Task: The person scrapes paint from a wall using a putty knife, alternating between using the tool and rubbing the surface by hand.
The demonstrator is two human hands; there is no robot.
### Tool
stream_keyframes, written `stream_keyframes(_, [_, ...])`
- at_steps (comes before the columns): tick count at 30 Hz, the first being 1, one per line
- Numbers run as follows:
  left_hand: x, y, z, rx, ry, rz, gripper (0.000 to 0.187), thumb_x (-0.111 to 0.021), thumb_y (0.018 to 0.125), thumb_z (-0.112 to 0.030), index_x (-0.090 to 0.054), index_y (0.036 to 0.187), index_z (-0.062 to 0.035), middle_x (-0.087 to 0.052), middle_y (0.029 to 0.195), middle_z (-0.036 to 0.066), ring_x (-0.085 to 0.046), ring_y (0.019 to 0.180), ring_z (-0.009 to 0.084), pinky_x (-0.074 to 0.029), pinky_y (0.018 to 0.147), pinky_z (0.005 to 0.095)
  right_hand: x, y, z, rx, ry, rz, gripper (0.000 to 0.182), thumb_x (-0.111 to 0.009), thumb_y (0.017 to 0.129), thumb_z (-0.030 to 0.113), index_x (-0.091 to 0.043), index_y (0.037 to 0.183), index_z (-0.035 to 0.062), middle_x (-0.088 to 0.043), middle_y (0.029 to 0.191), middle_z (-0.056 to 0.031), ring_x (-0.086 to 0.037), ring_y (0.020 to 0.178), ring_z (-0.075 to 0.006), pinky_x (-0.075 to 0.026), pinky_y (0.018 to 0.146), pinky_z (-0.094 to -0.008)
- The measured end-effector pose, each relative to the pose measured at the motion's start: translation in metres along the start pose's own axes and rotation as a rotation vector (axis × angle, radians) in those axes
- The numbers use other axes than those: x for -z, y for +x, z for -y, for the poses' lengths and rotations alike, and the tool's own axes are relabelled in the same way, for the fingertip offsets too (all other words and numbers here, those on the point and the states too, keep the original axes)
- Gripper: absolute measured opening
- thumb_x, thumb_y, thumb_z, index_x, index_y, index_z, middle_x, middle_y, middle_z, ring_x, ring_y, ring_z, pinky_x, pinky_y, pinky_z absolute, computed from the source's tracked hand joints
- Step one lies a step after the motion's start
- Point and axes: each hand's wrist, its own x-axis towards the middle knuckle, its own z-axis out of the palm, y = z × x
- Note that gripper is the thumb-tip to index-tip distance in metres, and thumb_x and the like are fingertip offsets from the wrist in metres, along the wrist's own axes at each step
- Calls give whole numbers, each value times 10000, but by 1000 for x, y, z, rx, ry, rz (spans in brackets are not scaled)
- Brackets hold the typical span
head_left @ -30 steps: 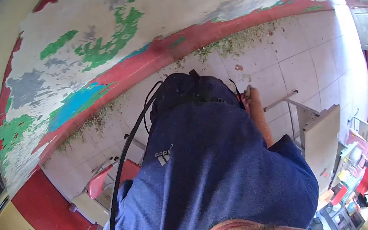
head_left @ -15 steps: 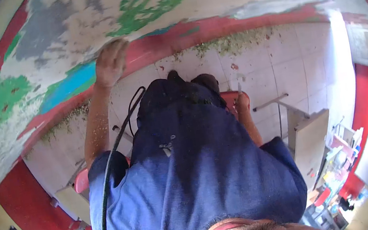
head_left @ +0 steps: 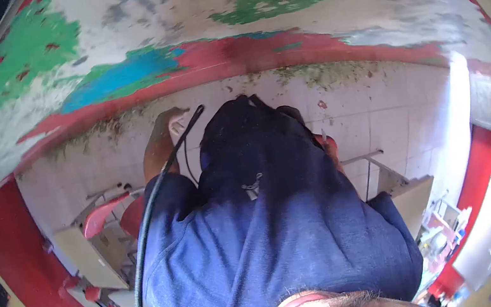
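My left hand (head_left: 172,128) hangs in the air beside the black cord (head_left: 164,169), below the painted wall (head_left: 201,35) and apart from it. Its fingers look loosely bent and apart, with nothing seen in them. Low at my right side, my right hand (head_left: 330,149) is closed around what looks like a scraper (head_left: 323,134). Only a thin pale piece of the tool shows, and my body partly hides that hand. Patches of green, blue, red and grey paint cover the wall, with whitish bare areas between them.
Paint flakes and debris (head_left: 323,74) lie along the wall's foot on the tiled floor (head_left: 388,102). Red chairs with desk boards (head_left: 92,258) stand behind me on the left. Another board (head_left: 417,200) is on the right, near a cluttered table (head_left: 440,228).
My left hand has come off the wall and dropped back toward my body. My right hand is lower, with less of the tool showing. The whole view has shifted.
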Motion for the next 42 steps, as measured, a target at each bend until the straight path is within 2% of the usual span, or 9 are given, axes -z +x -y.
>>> stream_keyframes(6, [-30,77,16,-273,-255,147,419,-594,743,-130,-527,1147,-43,-519,1203,156,-479,1118,307,-377,949,421,10,7,46,587,-1095,-215,170,-433,865,136,-574,908,53,-569,610,-101,-566,455,-204,-460,367,-359])
stream_keyframes(8, [-46,128,30,-438,-324,-19,394,-584,753,-112,-530,1129,-8,-537,1175,184,-496,1100,318,-378,957,407,-2,-15,68,551,-957,-193,178,-428,864,131,-588,893,59,-574,621,-99,-555,445,-193,-450,359,-356])
stream_keyframes(10, [176,83,-36,-372,-310,-99,366,-569,753,-63,-536,1114,-12,-534,1182,179,-509,1076,336,-407,924,413,-2,52,42,782,-647,-256,179,-464,857,187,-587,866,57,-570,617,-88,-544,439,-192,-438,358,-349])
stream_keyframes(14, [323,80,-38,-687,-51,-768,436,-592,763,-119,-536,1195,-100,-539,1210,115,-533,1059,323,-436,889,438,-25,25,20,590,-327,-262,222,-539,823,277,-597,861,66,-559,594,-87,-522,417,-196,-426,365,-344])
stream_keyframes(17, [392,65,-21,-498,483,-1118,414,-563,830,-220,-519,1242,-215,-538,1224,47,-508,1089,293,-405,912,439,-18,47,-34,804,-1006,-378,252,-573,805,318,-607,866,76,-561,590,-85,-512,416,-209,-428,382,-348])
stream_keyframes(25, [408,18,66,322,246,-1745,654,-388,860,-523,-325,1383,-137,-142,1460,208,-54,1338,449,-84,976,668,-1,129,-201,-71,-58,-266,258,-605,780,203,-550,993,67,-618,656,-118,-650,640,-274,-514,537,-448])
stream_keyframes(35, [503,106,-152,133,310,-1445,739,-457,808,-532,-227,1417,-183,-179,1454,195,-125,1282,533,-78,807,802,-15,76,-69,774,-847,-687,170,-591,754,189,-626,874,74,-609,657,-81,-614,584,-237,-503,525,-350])
stream_keyframes(39, [531,145,-244,-231,512,-1187,578,-491,841,-471,-308,1371,-334,-235,1460,44,-198,1322,381,-163,820,799,-41,20,0,335,481,-358,271,-542,847,256,-632,1056,108,-559,619,-17,-512,433,-143,-416,366,-265])
stream_keyframes(42, [532,183,-308,-470,714,-1024,559,-473,859,-408,-314,1379,-280,-214,1472,6,-203,1341,305,-173,930,725,-44,-24,31,214,647,-306,317,-517,875,272,-599,1157,152,-545,652,-7,-466,415,-103,-359,340,-242])
